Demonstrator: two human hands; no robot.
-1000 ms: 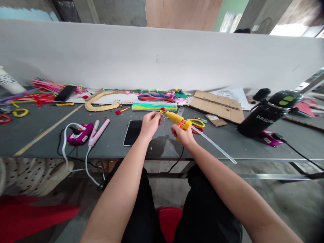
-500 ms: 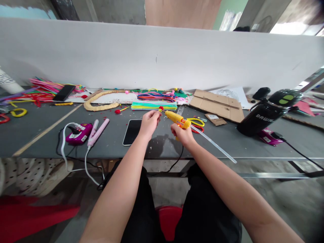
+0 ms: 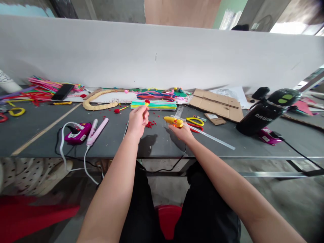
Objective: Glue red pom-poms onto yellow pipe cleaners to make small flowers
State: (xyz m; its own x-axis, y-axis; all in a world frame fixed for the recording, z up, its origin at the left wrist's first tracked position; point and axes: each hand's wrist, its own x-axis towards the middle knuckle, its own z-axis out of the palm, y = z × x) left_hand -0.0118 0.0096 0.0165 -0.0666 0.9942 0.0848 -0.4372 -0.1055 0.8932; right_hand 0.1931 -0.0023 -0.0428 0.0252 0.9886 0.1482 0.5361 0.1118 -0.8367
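My left hand [image 3: 138, 120] is closed in a pinch on a small red-and-yellow fuzzy piece [image 3: 147, 101], its red end pointing up above the fingers. What the rest of the piece looks like is hidden by the hand. In my right hand [image 3: 182, 132] is a yellow glue gun [image 3: 173, 120], low over the table with its nozzle toward the left. A long clear glue stick [image 3: 215, 137] sticks out of its back. Small red scraps [image 3: 151, 124] lie between the hands. Scissors [image 3: 196, 122] with yellow and red handles lie just beyond the gun.
A bundle of pipe cleaners [image 3: 154, 105] lies ahead, near a beige padded loop [image 3: 87, 104]. To the left are a pink hair straightener [image 3: 98, 132] and a purple power socket [image 3: 78, 133]. Cardboard [image 3: 217, 104] and a black bottle [image 3: 263, 113] stand at the right.
My left hand has moved left with the red-and-yellow piece, away from the nozzle. The glue gun has come down toward the table. My left arm now covers most of the phone.
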